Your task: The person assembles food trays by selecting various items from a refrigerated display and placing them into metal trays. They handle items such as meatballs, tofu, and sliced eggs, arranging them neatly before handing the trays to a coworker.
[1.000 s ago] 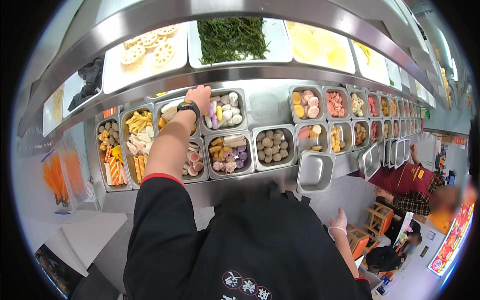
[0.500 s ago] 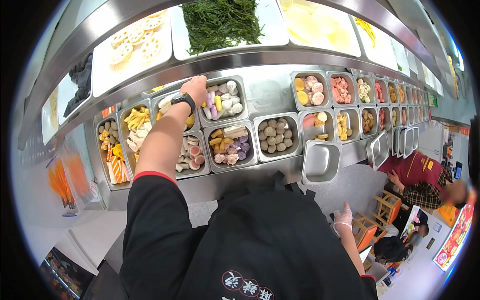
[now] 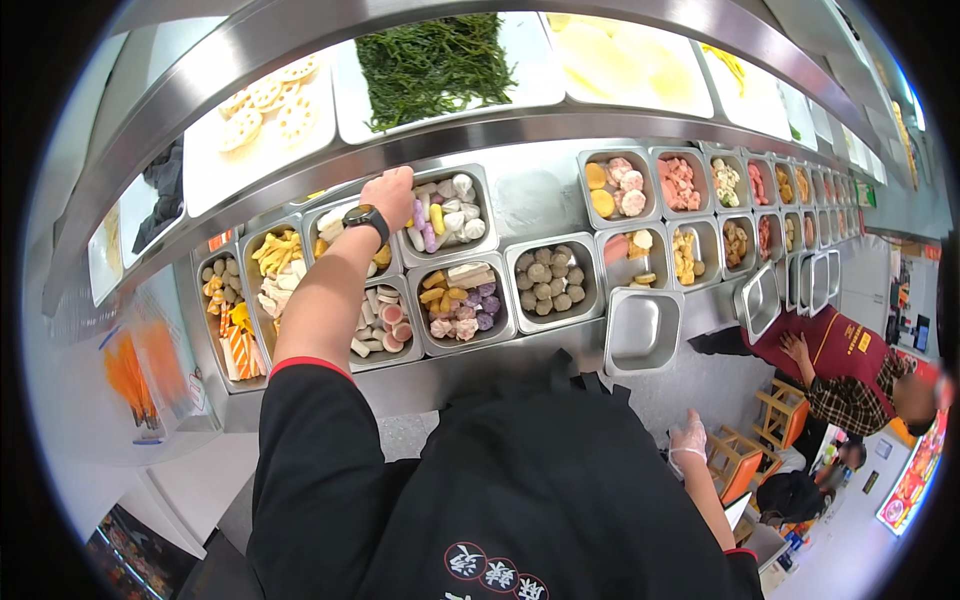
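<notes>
My left hand, bare and with a dark watch on its wrist, is closed at the far left corner of a metal pan. Its fingertips are partly hidden, but they appear to grip the rim. White, purple and yellow pieces fill that pan. In front of it stands a pan of mixed purple, pink and tan pieces. Brownish-grey balls lie in the pan to the right. Low at my right side hangs my right hand in a clear glove, at least one finger stretched out, apart from the pans.
Above the pans runs a steel shelf with trays of lotus root slices, green seaweed strips and pale slices. An unfilled pan hangs over the counter's front edge. A co-worker in a maroon apron stands at the right.
The view has shifted slightly. My left hand stays at the same pan corner and my right hand still hangs at the side. More of the co-worker's dark leg shows.
</notes>
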{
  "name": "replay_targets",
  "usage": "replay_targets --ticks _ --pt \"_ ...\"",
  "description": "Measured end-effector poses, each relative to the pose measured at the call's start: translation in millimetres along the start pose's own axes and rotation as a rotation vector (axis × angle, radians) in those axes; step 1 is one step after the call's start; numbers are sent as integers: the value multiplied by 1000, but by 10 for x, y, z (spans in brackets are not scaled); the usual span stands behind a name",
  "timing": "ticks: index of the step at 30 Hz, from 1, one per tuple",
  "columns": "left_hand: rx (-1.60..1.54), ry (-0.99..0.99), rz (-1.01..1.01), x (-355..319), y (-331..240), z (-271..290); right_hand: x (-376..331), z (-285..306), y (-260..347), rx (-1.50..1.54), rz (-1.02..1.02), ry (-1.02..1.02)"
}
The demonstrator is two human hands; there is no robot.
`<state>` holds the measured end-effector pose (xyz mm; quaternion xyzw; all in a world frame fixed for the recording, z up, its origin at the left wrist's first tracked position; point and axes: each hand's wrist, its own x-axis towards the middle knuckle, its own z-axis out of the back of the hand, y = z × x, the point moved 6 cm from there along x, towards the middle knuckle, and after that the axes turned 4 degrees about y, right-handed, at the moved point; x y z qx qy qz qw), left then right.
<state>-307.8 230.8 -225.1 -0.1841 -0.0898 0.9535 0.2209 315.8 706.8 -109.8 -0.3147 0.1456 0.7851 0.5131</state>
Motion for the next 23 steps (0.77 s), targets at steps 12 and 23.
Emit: replay_targets --ticks 12,23 --pt "47 98 -26 7 43 -139 59 12 40 -15 33 -39" --pt "47 107 -127 73 118 -159 218 -424 -314 85 -5 41"
